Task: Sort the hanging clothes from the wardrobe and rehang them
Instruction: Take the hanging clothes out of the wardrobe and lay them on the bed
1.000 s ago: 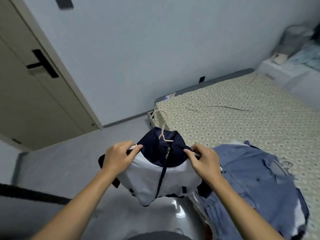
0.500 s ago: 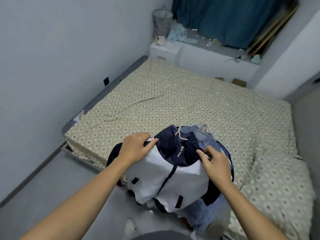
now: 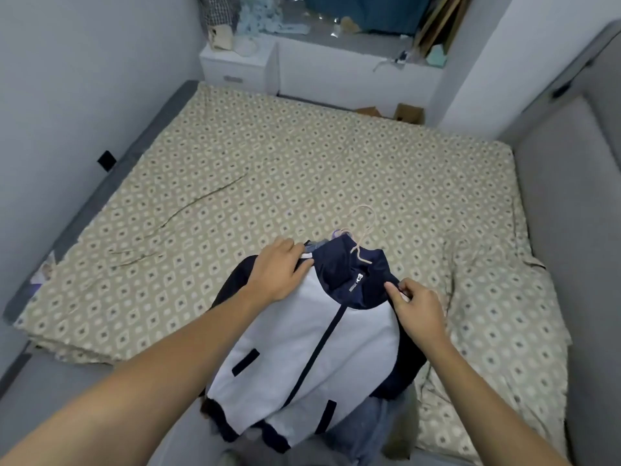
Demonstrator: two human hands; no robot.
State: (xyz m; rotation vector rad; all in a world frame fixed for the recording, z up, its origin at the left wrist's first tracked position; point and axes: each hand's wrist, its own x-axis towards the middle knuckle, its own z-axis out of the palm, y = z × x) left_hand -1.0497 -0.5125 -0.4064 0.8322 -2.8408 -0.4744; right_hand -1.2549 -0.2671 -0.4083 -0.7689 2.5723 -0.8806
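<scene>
Now the left hand (image 3: 280,269) grips one shoulder and the right hand (image 3: 415,306) pinches the other, stretching the hangered jacket (image 3: 312,344) flat over the bed (image 3: 302,169) edge, probably to lay it down tidily.

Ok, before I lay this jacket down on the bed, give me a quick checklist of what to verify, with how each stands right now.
1. Left hand holds the jacket at its shoulder: ok.
2. Right hand pinches the other shoulder: ok.
3. Hanger in the collar, hook poking out above it: ok.
4. Zip closed up to the collar: ok.
5. Bare patch of bed ahead to lay it on: ok, only a thin cord lies to the left.
6. Hanger seated in both shoulders: cannot tell, the fabric hides it.
</scene>
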